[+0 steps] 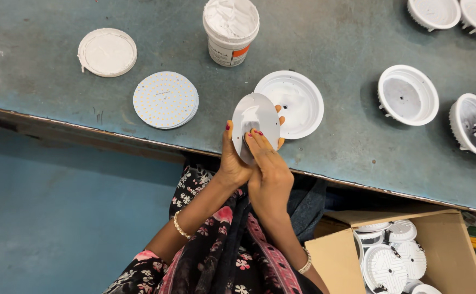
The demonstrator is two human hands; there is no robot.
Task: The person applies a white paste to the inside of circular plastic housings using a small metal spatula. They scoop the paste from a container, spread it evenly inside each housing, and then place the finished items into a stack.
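This is a small assembly workshop for light fittings. A worn, scratched blue-grey metal workbench [42, 65] carries several identical white round plastic lamp housings [408, 95], a stack of round white circuit discs dotted with small yellow diodes [165, 99], and an open white plastic tub of white paste [231, 30] with its round lid [107, 52] beside it. Below the bench, a brown cardboard box [450, 245] holds more white finned housings.

Left hand [233, 160] gripping a round metal disc [255, 124] by its edges, right hand [269, 171] fingers pressed on its face. White housing [296, 102] at two o'clock, paste tub [231, 30] at twelve, LED board [165, 100] at ten.
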